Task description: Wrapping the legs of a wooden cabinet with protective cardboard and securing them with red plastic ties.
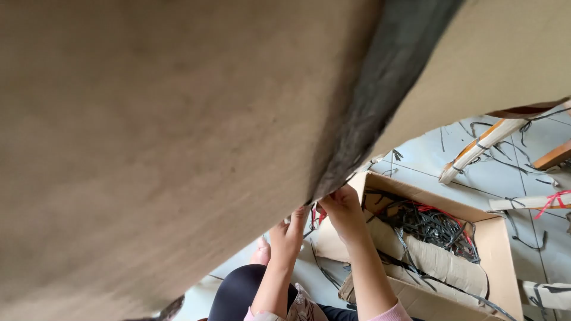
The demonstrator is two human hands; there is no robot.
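A big brown sheet (154, 137), like stiff cardboard or board, fills most of the view close to the camera. A dark grey strip (380, 83) runs down it to its lower edge. My right hand (342, 207) grips the sheet's lower edge where the dark strip ends. My left hand (288, 233) is just beside it to the left, fingers up against the same edge. Whether the left hand pinches the edge or only touches it is hard to see. Both forearms rise from the bottom of the view, with pink sleeves.
An open cardboard box (493, 238) on the pale tiled floor holds black strips (428, 226), some red bits and a tan roll. Wooden pieces wrapped in tape (482, 145) and loose black scraps lie at the right. My knee in black cloth (238, 291) is below.
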